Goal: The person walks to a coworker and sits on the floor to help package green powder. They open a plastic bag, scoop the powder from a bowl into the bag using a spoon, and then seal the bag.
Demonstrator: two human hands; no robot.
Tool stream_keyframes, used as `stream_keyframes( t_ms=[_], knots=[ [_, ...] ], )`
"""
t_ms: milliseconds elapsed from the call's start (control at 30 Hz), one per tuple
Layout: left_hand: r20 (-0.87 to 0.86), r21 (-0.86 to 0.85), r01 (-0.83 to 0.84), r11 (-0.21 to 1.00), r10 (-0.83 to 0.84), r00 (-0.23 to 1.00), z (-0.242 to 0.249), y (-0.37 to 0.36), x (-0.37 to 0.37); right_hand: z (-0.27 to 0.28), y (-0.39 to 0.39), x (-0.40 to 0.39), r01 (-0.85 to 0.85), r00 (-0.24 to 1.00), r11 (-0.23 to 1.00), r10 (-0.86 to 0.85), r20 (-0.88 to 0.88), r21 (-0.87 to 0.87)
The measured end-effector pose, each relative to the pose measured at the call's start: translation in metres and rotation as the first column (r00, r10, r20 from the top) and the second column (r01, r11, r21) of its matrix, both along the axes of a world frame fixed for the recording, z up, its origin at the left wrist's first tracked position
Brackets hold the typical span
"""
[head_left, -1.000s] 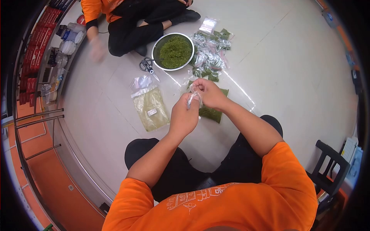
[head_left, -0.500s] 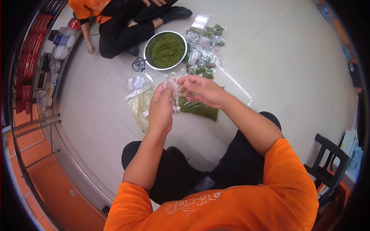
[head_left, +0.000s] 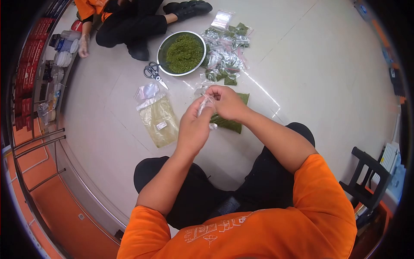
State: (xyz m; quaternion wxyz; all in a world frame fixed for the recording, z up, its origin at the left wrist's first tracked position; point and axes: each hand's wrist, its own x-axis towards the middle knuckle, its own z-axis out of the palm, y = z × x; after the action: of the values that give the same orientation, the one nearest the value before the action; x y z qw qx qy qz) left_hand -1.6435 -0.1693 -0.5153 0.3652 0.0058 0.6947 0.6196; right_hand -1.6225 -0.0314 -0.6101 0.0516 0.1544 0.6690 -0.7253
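Observation:
Close together in front of me, both hands work on a piece of thin, crumpled clear plastic. I cannot make out whether it is a glove or a bag. My left hand grips it from the left, thumb on top. The bent fingers of my right hand pinch its upper edge. Just beneath and beyond the hands lies a large clear bag of green chopped stuff, partly hidden by them. Left of the hands, a flat yellowish plastic bag with a small white label rests on the floor.
Ahead stands a metal bowl of green chopped food, with scissors beside it. Several small filled zip bags lie right of the bowl, near flat clear bags. Another person's gloved hand is by the shelf at left.
My right hand has closed in on the plastic and now pinches it; both hands shifted slightly right. The other person's legs and hand have moved, and the view has shifted a little.

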Motion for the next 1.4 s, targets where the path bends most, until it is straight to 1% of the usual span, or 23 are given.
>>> stream_keyframes(
  t_ms=[33, 67, 167, 200, 267, 333, 367, 467, 533, 567, 667, 700, 767, 800, 867, 967, 1000, 1100, 1133, 1233, 1300, 1333, 1400],
  knots=[
    [0.004, 0.015, -0.018, 1.0, 0.018, 1.0, -0.001, 0.001, 0.004, -0.004, 0.002, 0.001, -0.031, 0.999, 0.998, 0.032, -0.009, 0.062],
    [0.092, 0.016, -0.025, 1.0, 0.023, 0.995, 0.0, 0.0, 0.007, -0.008, 0.003, 0.002, -0.062, 0.998, 0.991, 0.064, -0.013, 0.121],
    [0.086, 0.071, -0.079, 0.994, 0.072, 0.994, -0.002, 0.004, 0.021, -0.022, 0.002, 0.002, -0.012, 1.0, 0.972, 0.018, -0.025, 0.235],
    [0.246, 0.123, -0.055, 0.991, 0.023, 0.969, 0.0, 0.001, 0.025, -0.034, 0.003, 0.0, 0.097, 0.995, 0.928, -0.078, -0.067, 0.36],
    [0.532, 0.239, -0.031, 0.971, -0.105, 0.84, 0.011, -0.007, 0.039, -0.061, 0.012, -0.005, 0.309, 0.951, 0.757, -0.247, -0.185, 0.576],
    [0.422, 0.195, 0.102, 0.975, -0.177, 0.889, 0.031, 0.003, 0.063, -0.073, 0.038, -0.009, 0.128, 0.974, 0.866, -0.202, 0.104, 0.483],
    [0.367, 0.164, 0.16, 0.973, -0.211, 0.906, 0.036, 0.006, 0.069, -0.079, 0.042, -0.01, 0.041, 0.957, 0.911, -0.154, 0.246, 0.41],
    [0.435, 0.134, 0.013, 0.991, -0.071, 0.897, 0.028, -0.003, 0.055, -0.055, 0.033, -0.013, -0.034, 0.962, 0.922, -0.073, 0.262, 0.384],
    [0.396, 0.15, -0.08, 0.985, 0.014, 0.918, 0.028, -0.009, 0.039, -0.047, 0.029, -0.015, 0.009, 0.947, 0.99, -0.055, 0.315, 0.143],
    [0.375, 0.162, -0.12, 0.979, 0.052, 0.926, 0.029, -0.012, 0.03, -0.043, 0.03, -0.016, 0.042, 0.94, 0.999, -0.048, 0.339, 0.023],
    [0.241, 0.137, -0.2, 0.97, 0.163, 0.957, 0.031, -0.025, 0.001, -0.033, 0.029, -0.02, 0.127, 0.938, 0.989, -0.097, 0.332, -0.07],
    [0.191, 0.123, -0.244, 0.962, 0.218, 0.957, 0.029, -0.029, -0.009, -0.027, 0.027, -0.02, 0.099, 0.945, 0.99, -0.06, 0.321, -0.104],
    [0.184, 0.123, -0.361, 0.924, 0.337, 0.923, 0.022, -0.036, -0.025, -0.01, 0.023, -0.023, 0.036, 0.956, 0.984, 0.016, 0.292, -0.173],
    [0.179, 0.125, -0.419, 0.899, 0.395, 0.901, 0.018, -0.038, -0.03, -0.003, 0.02, -0.023, -0.041, 0.968, 0.984, 0.082, 0.237, -0.175],
    [0.216, 0.115, -0.447, 0.887, 0.418, 0.883, 0.009, -0.042, -0.037, 0.009, 0.014, -0.019, -0.195, 0.969, 0.967, 0.216, 0.122, -0.161],
    [0.274, 0.13, -0.445, 0.886, 0.399, 0.875, 0.006, -0.04, -0.036, 0.019, 0.001, -0.008, -0.266, 0.964, 0.914, 0.257, -0.069, -0.306],
    [0.293, 0.141, -0.436, 0.889, 0.384, 0.876, 0.005, -0.037, -0.034, 0.023, 0.0, -0.005, -0.295, 0.952, 0.87, 0.302, -0.046, -0.395],
    [0.167, 0.151, -0.381, 0.912, 0.357, 0.919, 0.005, -0.027, -0.024, 0.04, -0.002, 0.003, -0.309, 0.94, 0.803, 0.338, -0.038, -0.509],
    [0.029, 0.143, -0.354, 0.924, 0.354, 0.935, -0.002, -0.025, -0.019, 0.04, 0.002, 0.003, -0.391, 0.912, 0.802, 0.405, -0.071, -0.452],
    [-0.252, 0.072, -0.194, 0.978, 0.206, 0.945, -0.011, -0.019, -0.005, 0.025, 0.01, 0.006, -0.499, 0.867, 0.838, 0.488, -0.105, -0.223],
    [-0.516, -0.014, -0.1, 0.995, 0.079, 0.853, -0.012, -0.018, -0.004, 0.026, 0.017, 0.005, -0.509, 0.858, 0.822, 0.509, -0.071, -0.257],
    [-0.626, -0.069, -0.053, 0.996, -0.001, 0.78, -0.012, -0.018, -0.003, 0.026, 0.02, 0.004, -0.507, 0.857, 0.819, 0.514, -0.05, -0.27],
    [-0.627, -0.044, -0.067, 0.997, 0.025, 0.779, -0.008, -0.016, -0.001, 0.026, 0.022, 0.003, -0.463, 0.88, 0.846, 0.474, -0.025, -0.264]
  ],
)
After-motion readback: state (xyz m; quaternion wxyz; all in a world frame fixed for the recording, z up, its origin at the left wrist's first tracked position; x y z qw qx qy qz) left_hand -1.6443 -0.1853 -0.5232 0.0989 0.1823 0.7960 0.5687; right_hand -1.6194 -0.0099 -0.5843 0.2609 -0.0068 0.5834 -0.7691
